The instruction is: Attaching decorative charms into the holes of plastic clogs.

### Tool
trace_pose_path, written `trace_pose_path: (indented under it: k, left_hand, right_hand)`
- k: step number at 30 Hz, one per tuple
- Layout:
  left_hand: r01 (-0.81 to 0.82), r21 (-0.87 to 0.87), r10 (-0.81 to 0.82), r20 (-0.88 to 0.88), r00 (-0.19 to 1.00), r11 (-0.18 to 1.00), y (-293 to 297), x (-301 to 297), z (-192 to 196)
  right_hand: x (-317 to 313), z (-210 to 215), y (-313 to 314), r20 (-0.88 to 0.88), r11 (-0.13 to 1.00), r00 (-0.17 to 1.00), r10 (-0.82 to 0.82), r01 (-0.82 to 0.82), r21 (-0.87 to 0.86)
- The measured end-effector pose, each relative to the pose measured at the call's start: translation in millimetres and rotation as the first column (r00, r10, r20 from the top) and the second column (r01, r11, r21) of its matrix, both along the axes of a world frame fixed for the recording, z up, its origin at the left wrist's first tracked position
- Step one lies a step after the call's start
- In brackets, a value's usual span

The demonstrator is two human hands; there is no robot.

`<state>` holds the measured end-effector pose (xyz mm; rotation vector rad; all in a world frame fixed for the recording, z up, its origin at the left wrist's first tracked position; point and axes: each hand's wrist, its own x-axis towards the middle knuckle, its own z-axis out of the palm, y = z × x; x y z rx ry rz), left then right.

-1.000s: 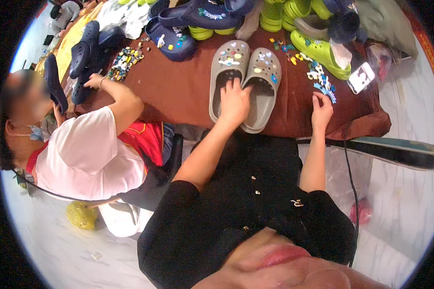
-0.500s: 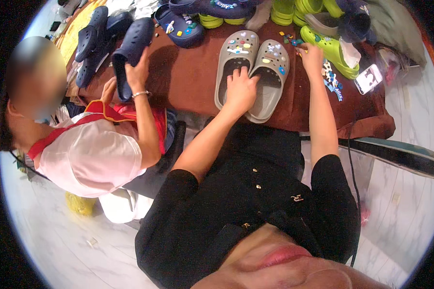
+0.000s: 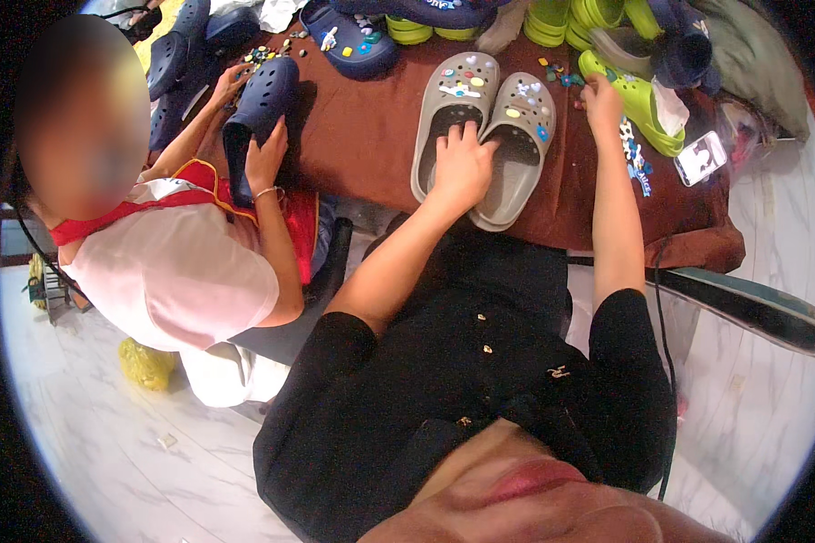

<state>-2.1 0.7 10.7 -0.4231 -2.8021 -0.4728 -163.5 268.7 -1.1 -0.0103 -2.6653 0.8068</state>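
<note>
In the head view, a pair of grey clogs (image 3: pixel 522 149) lies near the middle of the desk (image 3: pixel 362 149), heels at its near edge and charm-studded toes toward the far edge. The left hand (image 3: pixel 463 167) straddles their adjoining sides, fingers in the left clog's opening and thumb by the right one's; whether its grip presses closed is hidden. The right hand (image 3: pixel 601 104) is over toward the desk's right end, fingertips drawn together just beside a cluster of small coloured pieces (image 3: pixel 560 72). The view is poor there, so I cannot tell whether that grip holds a piece.

Nearer the right edge lie a lime clog (image 3: pixel 634 100), a strip of white and blue pieces (image 3: pixel 635 163) and a phone (image 3: pixel 701 158). Toward the left end, a co-worker's hand (image 3: pixel 267 156) holds a navy clog (image 3: pixel 272 95).

The step in hand looks like picking among small pieces with the pair steadied; it calls for a fine fingertip pinch on one piece, the left hand staying put.
</note>
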Motion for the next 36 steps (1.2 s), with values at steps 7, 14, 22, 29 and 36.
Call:
trace_pose_path:
  k: [7,14,22,29,36]
  left_hand:
    - [-0.002,0.008,0.003,-0.021,1.0,1.0,-2.0,3.5,-3.6]
    - [0.012,0.018,-0.011,-0.066,0.998,1.0,1.4,1.3,-2.0]
    - [0.018,0.001,-0.018,-0.006,1.0,1.0,-2.8,0.8,-4.5]
    - [0.028,0.009,-0.028,-0.021,0.999,1.0,-3.0,1.0,-2.6]
    - [0.02,0.032,-0.018,-0.077,0.997,0.999,-1.5,0.7,-4.7]
  right_hand:
    - [90.9,23.5,-38.7,-0.105,0.626,0.976,0.19,-0.203,-0.753]
    - [138.7,-9.9,-36.2,0.008,0.661,0.993,0.116,-0.071,-0.747]
    - [145.7,-20.5,-25.0,-0.025,0.947,0.991,-0.128,0.115,-0.301]
    - [111.6,-15.3,-10.2,-0.136,0.968,0.983,-0.125,0.09,-0.235]
    - [42.5,4.5,-15.8,-0.26,0.945,0.96,0.1,-0.009,0.328]
